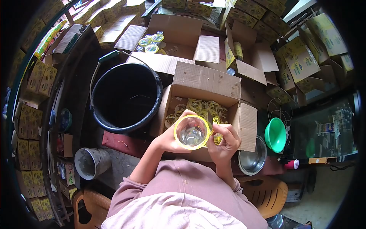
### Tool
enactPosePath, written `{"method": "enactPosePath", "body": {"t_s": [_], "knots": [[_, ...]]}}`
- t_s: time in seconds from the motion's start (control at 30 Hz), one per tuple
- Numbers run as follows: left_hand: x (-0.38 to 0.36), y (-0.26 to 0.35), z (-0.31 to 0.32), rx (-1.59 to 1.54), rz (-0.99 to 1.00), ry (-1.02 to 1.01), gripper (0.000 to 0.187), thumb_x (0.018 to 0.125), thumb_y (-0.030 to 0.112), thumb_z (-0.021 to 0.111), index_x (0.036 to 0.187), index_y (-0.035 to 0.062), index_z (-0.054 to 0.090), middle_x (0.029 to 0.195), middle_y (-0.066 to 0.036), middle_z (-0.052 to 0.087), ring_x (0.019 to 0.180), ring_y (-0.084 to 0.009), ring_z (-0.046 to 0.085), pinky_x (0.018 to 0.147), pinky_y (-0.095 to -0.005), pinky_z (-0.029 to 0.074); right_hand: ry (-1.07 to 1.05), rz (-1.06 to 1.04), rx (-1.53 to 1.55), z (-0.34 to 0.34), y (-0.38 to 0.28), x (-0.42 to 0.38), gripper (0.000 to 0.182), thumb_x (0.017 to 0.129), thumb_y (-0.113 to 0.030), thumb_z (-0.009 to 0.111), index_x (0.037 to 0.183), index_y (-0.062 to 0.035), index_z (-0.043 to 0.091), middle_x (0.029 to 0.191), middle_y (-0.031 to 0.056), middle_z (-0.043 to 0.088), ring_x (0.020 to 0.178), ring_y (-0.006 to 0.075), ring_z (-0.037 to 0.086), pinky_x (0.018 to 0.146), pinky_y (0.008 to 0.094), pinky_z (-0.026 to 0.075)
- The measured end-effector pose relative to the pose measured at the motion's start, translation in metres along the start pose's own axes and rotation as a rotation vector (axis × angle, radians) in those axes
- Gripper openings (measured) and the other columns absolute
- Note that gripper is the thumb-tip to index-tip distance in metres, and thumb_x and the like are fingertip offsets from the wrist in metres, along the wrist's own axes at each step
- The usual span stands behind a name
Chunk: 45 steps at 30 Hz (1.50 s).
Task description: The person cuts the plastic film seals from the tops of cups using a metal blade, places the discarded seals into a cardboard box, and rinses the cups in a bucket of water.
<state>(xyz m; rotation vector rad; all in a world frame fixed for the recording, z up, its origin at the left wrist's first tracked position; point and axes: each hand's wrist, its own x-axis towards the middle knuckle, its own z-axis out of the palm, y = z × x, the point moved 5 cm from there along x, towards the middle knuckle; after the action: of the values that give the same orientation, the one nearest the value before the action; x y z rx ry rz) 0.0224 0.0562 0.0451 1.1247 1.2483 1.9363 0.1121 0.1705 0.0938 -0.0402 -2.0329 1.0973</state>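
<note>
Gripping a yellow-rimmed clear cup point(191, 132) in the left hand point(167, 137), over the near edge of the scrap carton point(248, 126), with the right hand point(225, 143) closed on a yellow strip point(216, 120) (and perhaps a dark blade point(209, 118), hard to tell). Hiding some scraps point(217, 108) behind cup and hands. Hemmed in by a black bucket point(114, 87) just left of the carton, a grey pail point(91, 164) farther left, a steel bowl point(252, 155) and a green bowl point(275, 134) to its right, and a larger box point(175, 24) of yellow-topped tubs point(151, 49) beyond it.

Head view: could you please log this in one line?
left hand: holds clear cup; right hand: at its yellow rim; carton: yellow scraps inside
</note>
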Motion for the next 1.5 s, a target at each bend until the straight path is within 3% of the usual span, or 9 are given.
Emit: {"method": "enactPosePath", "body": {"t_s": [0.67,0.9,0.93,1.0,1.03,1.07,1.13,1.33,1.5], "knots": [[-0.011,-0.035,-0.015,-0.357,-0.177,0.251,0.069,0.062,0.018,0.073,0.121,0.0042,0.040,0.114,-0.006,0.045,0.107,-0.0153,0.043,0.095,-0.0299,0.033,0.155,0.015,-0.045,-0.009,-0.003,0.002,0.027,0.064,0.007,0.064,0.090,0.0007,0.064,0.073,0.0065,0.057,0.061,0.0109,0.055,0.055,0.0218,0.045],[-0.012,-0.036,-0.018,-0.331,-0.186,0.271,0.074,0.062,0.027,0.071,0.124,0.0030,0.038,0.117,-0.008,0.045,0.109,-0.0178,0.043,0.095,-0.0312,0.033,0.016,0.360,0.564,-0.022,0.067,0.004,0.020,0.071,0.010,0.061,0.088,0.0009,0.060,0.074,-0.0006,0.051,0.062,0.0047,0.048,0.056,0.0179,0.039],[-0.012,-0.035,-0.017,-0.337,-0.190,0.270,0.074,0.062,0.028,0.071,0.124,0.0030,0.038,0.117,-0.009,0.045,0.108,-0.0179,0.043,0.095,-0.0310,0.033,-0.005,0.448,0.547,-0.015,0.090,-0.001,0.032,0.068,0.007,0.063,0.099,0.0018,0.060,0.071,0.0029,0.054,0.061,0.0059,0.050,0.054,0.0207,0.041],[-0.011,-0.034,-0.018,-0.373,-0.137,0.249,0.066,0.066,0.023,0.071,0.121,0.0038,0.040,0.113,-0.006,0.046,0.107,-0.0157,0.043,0.093,-0.0303,0.034,-0.540,0.582,-0.258,-0.005,0.117,-0.014,0.060,0.065,0.006,0.058,0.124,-0.0019,0.048,0.072,0.0092,0.063,0.065,0.0152,0.060,0.063,0.0302,0.049],[-0.011,-0.034,-0.019,-0.391,-0.111,0.241,0.062,0.068,0.020,0.070,0.120,0.0041,0.041,0.111,-0.005,0.046,0.106,-0.0146,0.043,0.092,-0.0299,0.034,-0.694,0.439,-0.882,0.000,0.136,-0.031,0.080,0.063,0.005,0.054,0.138,-0.0058,0.027,0.065,0.0151,0.062,0.059,0.0253,0.063,0.063,0.0383,0.051],[-0.013,-0.033,-0.018,-0.398,-0.127,0.250,0.061,0.068,0.020,0.070,0.119,0.0042,0.041,0.111,-0.005,0.046,0.106,-0.0147,0.043,0.092,-0.0299,0.035,-0.696,0.563,-0.731,-0.004,0.155,-0.048,0.088,0.063,0.007,0.052,0.141,-0.0101,0.016,0.068,0.0178,0.063,0.064,0.0321,0.063,0.069,0.0432,0.050],[-0.011,-0.030,-0.018,-0.408,-0.127,0.280,0.060,0.069,0.020,0.070,0.119,0.0043,0.041,0.110,-0.005,0.046,0.106,-0.0149,0.043,0.092,-0.0299,0.035,-0.658,0.619,-0.690,-0.004,0.138,-0.040,0.091,0.064,0.008,0.054,0.142,-0.0143,0.012,0.066,0.0156,0.062,0.061,0.0279,0.063,0.066,0.0395,0.051],[-0.010,-0.032,-0.022,-0.329,-0.123,0.306,0.057,0.071,0.014,0.070,0.119,0.0064,0.040,0.111,-0.005,0.045,0.106,-0.0144,0.043,0.093,-0.0311,0.035,-0.378,0.463,-0.221,-0.010,0.081,0.002,0.079,0.069,0.008,0.060,0.138,-0.0165,0.031,0.068,0.0057,0.060,0.059,0.0102,0.058,0.060,0.0241,0.050],[-0.002,-0.021,-0.023,0.015,0.006,0.413,0.056,0.069,0.007,0.073,0.115,0.0086,0.041,0.110,-0.004,0.046,0.103,-0.0131,0.046,0.088,-0.0277,0.036,-0.005,0.231,-0.138,-0.018,0.045,0.014,0.041,0.072,0.003,0.064,0.112,-0.0049,0.059,0.069,0.0062,0.059,0.062,0.0127,0.058,0.060,0.0260,0.048]]}}
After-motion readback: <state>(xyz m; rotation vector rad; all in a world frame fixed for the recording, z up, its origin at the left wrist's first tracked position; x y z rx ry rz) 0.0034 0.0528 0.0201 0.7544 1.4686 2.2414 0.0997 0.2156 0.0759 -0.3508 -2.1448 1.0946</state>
